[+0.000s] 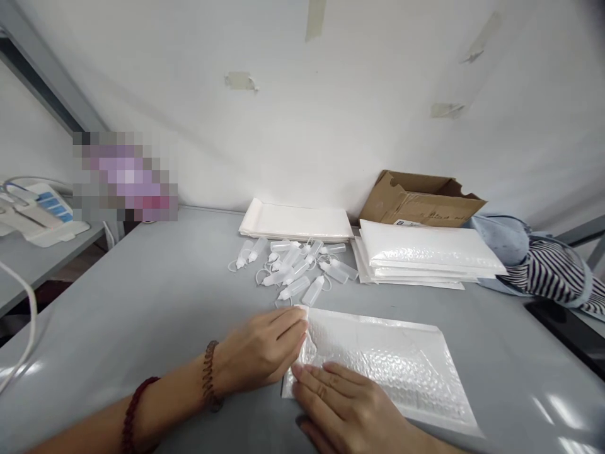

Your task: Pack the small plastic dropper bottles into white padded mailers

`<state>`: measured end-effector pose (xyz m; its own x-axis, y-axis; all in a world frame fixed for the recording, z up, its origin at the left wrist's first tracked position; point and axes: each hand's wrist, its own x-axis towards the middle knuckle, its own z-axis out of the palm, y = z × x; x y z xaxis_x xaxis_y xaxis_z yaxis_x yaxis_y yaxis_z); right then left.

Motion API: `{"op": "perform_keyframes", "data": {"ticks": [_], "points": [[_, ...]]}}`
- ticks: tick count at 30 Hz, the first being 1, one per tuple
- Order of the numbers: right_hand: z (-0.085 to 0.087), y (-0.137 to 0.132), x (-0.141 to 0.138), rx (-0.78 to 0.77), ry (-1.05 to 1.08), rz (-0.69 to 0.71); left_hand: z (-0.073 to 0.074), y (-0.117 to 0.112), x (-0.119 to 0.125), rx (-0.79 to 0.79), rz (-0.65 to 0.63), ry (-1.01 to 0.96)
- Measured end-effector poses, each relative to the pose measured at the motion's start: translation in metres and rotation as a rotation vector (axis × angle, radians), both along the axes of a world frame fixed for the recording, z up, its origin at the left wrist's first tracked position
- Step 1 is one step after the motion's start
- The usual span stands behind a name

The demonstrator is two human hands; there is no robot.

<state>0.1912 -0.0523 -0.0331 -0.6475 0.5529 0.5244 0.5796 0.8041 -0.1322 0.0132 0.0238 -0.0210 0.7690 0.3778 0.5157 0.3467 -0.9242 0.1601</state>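
Note:
A white bubble mailer (378,353) lies flat on the grey table with its narrow flap end to the left. My left hand (267,347) has its fingers bent and pressed together on the upper part of that end, gripping the edge; the fingertips are partly hidden. Lower down on the same end, my right hand (338,397) rests with its fingers stretched out over the mailer's surface. Just beyond the mailer lie several small clear plastic dropper bottles (295,268) with looped cap ties, in a loose heap.
Behind the bottles is a stack of flat white mailers (302,221). Fuller white mailers (425,249) are piled to the right, before an open cardboard box (420,198). Striped cloth (548,271) and a dark phone-like object (567,331) lie far right. A white cable (31,315) hangs at left.

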Motion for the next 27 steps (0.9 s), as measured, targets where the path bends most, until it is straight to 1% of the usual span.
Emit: {"op": "perform_keyframes", "data": {"ticks": [3,9,12,15,17,19,22,25,27], "points": [[-0.003,0.003,0.003,0.081,-0.004,0.002,-0.001,-0.001,-0.004,-0.008,-0.016,0.024],[0.010,0.002,0.003,0.219,-0.146,0.036,0.002,-0.005,-0.006,-0.059,-0.016,0.164],[0.010,0.000,0.000,0.258,-0.165,0.003,0.005,-0.008,-0.006,-0.085,-0.017,0.216],[0.005,-0.001,-0.001,0.243,-0.158,-0.038,0.009,-0.009,-0.007,-0.139,-0.036,0.233],[0.005,0.000,-0.001,0.211,-0.166,-0.029,0.013,-0.008,-0.009,-0.197,-0.056,0.232],[0.007,0.002,0.001,0.174,-0.177,-0.004,0.018,-0.005,-0.013,-0.261,-0.075,0.207],[0.017,0.007,0.007,0.095,-0.182,-0.002,0.022,-0.001,-0.019,-0.330,-0.112,0.170],[0.028,0.011,0.014,0.013,-0.185,-0.008,0.018,-0.001,-0.018,-0.325,-0.143,0.203],[0.034,0.011,0.017,-0.013,-0.178,0.008,0.011,-0.005,-0.012,-0.254,-0.132,0.217]]}}
